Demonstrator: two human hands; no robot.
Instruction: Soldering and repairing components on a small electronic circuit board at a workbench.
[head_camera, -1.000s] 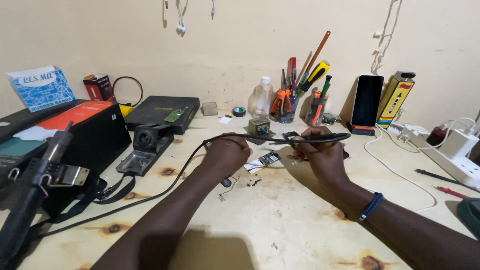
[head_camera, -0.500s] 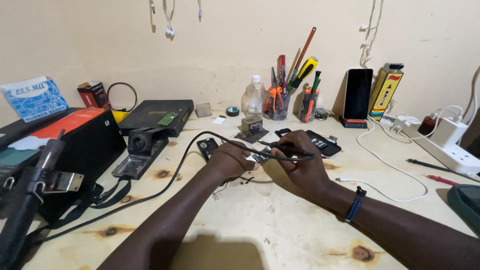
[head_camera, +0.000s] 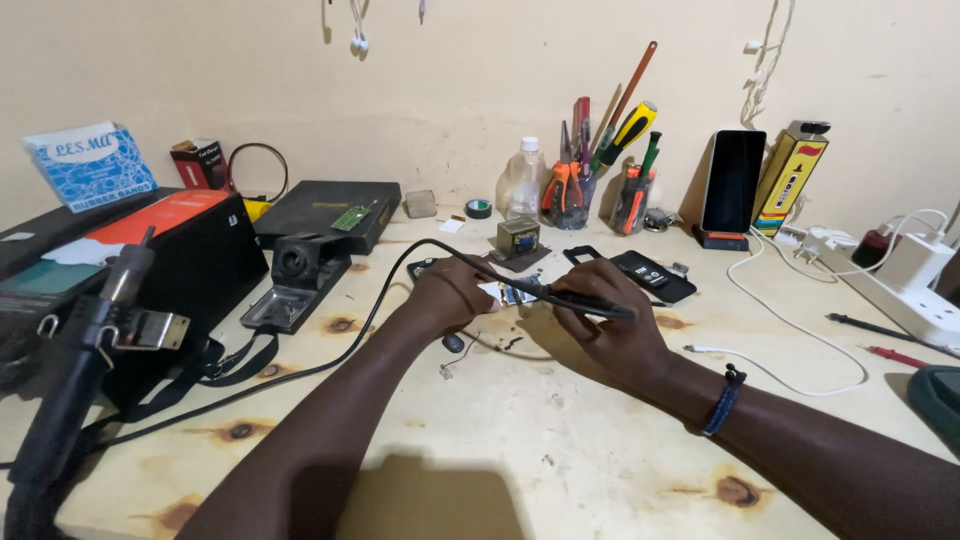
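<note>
Pale wooden desk (head_camera: 560, 440) with dark knots, set against a cream wall. Right hand (head_camera: 610, 325): grip closed around a black soldering iron (head_camera: 560, 295), its cord trailing left across the desk. Left hand (head_camera: 450, 295): fingers pressed together on what appears to be a small circuit board (head_camera: 510, 293), lying flat between both hands under the iron. Behind: tool cup (head_camera: 570, 205), upright phone (head_camera: 733, 182), black case (head_camera: 325, 208). Right edge: white power strip (head_camera: 900, 295).
</note>
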